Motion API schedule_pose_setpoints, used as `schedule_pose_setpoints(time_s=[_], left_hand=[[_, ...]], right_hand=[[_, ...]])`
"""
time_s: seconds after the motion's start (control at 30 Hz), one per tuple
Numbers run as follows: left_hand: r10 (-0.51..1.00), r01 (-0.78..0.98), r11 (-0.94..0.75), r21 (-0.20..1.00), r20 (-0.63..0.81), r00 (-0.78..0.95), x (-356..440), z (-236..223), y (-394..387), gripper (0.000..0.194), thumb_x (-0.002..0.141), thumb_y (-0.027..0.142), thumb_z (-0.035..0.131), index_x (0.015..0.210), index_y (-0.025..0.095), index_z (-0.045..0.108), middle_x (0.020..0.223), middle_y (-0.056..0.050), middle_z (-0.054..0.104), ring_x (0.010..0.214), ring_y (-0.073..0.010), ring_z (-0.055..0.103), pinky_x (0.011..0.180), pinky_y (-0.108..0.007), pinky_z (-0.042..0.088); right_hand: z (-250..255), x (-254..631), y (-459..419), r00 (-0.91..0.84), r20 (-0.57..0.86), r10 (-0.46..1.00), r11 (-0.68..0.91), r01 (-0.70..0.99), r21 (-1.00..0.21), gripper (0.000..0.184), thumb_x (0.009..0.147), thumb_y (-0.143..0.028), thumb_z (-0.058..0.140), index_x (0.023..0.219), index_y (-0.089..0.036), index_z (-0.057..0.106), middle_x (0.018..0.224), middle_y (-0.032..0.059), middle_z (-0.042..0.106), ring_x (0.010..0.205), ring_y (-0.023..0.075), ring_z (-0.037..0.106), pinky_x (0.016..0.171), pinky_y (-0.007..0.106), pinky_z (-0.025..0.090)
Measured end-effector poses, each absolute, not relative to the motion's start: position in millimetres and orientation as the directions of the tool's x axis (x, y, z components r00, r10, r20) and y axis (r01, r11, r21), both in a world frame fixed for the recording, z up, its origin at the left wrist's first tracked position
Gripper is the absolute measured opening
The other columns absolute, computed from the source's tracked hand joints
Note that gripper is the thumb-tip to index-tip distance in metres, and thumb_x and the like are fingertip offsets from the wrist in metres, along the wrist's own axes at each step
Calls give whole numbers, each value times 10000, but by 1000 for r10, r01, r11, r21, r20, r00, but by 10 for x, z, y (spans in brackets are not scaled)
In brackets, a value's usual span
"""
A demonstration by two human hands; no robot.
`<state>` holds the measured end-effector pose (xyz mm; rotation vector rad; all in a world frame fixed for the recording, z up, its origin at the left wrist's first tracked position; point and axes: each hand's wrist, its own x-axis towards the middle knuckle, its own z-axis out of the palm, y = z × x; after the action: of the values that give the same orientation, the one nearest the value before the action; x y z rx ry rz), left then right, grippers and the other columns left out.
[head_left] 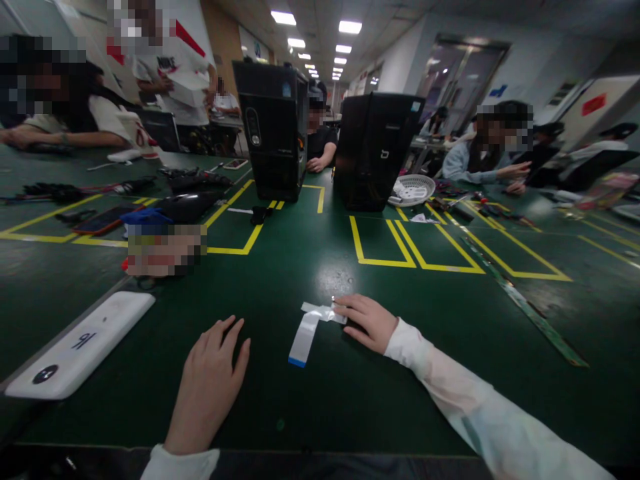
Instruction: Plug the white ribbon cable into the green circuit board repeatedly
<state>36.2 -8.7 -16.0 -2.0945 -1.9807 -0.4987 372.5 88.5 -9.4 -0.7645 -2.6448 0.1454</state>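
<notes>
A flat white ribbon cable (304, 337) with a blue end lies bent on the green table in front of me. At its upper right end, my right hand (367, 321) touches it with outstretched fingertips, the thumb apart from the fingers. The spot under those fingertips is partly hidden. My left hand (213, 377) is to the left of the cable, palm down and fingers spread, with nothing in it. Further left lies a white oblong device (83, 347) with a round dark spot and dark marking.
Two black computer towers (273, 133) (375, 150) stand at the back. A white basket (413, 191) and a long green strip (525, 307) are on the right. Cables (65, 192) and a dark phone (107, 219) lie left. Several people sit or stand around the table.
</notes>
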Motion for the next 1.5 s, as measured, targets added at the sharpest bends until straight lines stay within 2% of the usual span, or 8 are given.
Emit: schedule_pose_setpoints(time_s=[0.23,0.53,0.9,1.03,1.13,1.27,1.37,1.5], left_hand=[[925,995,-61,82,380,26,369,-147,-91,517,947,417,338,1278,101,579,1287,-175,581,1205,-313,527,996,-479,455],[930,994,-53,97,367,14,375,-133,-91,529,944,424,342,1282,93,580,1290,-182,579,1211,-324,525,997,-496,456],[943,992,-28,124,332,-15,388,-105,-107,522,944,429,347,1292,111,572,1315,-172,572,1235,-314,517,1004,-492,454],[941,992,-28,121,338,-15,404,-94,-108,511,945,419,354,1288,111,576,1308,-169,576,1228,-313,522,1007,-487,452],[939,993,-31,113,345,-10,408,-95,-104,499,947,403,360,1284,108,579,1309,-171,576,1223,-311,525,1009,-485,450],[933,993,-49,108,359,7,394,-110,-100,509,947,413,357,1281,99,579,1305,-182,576,1216,-316,528,994,-496,459],[933,993,-52,110,361,9,383,-121,-98,528,946,431,345,1287,99,573,1307,-186,575,1221,-323,525,976,-502,469],[940,992,-39,120,340,-4,374,-129,-100,534,941,447,336,1297,123,569,1320,-177,570,1227,-323,523,969,-508,471]], right_hand=[[61,3317,682,-883,165,439,875,378,-304,518,945,-409,442,1400,-164,465,1478,111,444,1393,216,351,1137,471,281],[147,3324,651,-906,101,410,862,349,-369,587,933,-445,428,1450,-168,414,1523,92,376,1429,208,284,1166,465,195],[97,3357,636,-889,186,419,874,339,-347,600,901,-430,486,1449,-197,410,1528,98,367,1415,237,313,1139,490,266],[-57,3592,727,-790,273,549,835,505,-218,583,939,-460,430,1454,-188,404,1544,155,315,1400,285,332,1109,523,316],[-197,4023,884,-584,345,735,651,751,-116,582,947,-485,394,1412,-141,456,1511,215,338,1356,330,389,1064,536,378],[-217,4812,990,-38,348,937,80,991,-107,592,912,-539,401,1341,-151,527,1465,222,394,1319,385,416,1024,582,394],[-114,5358,858,444,238,864,-429,896,-114,733,895,-628,339,1377,-99,499,1489,286,310,1326,447,376,980,608,392],[-40,5879,554,685,221,695,-667,728,-159,865,853,-726,232,1417,-110,459,1487,337,272,1297,513,369,887,696,366]])
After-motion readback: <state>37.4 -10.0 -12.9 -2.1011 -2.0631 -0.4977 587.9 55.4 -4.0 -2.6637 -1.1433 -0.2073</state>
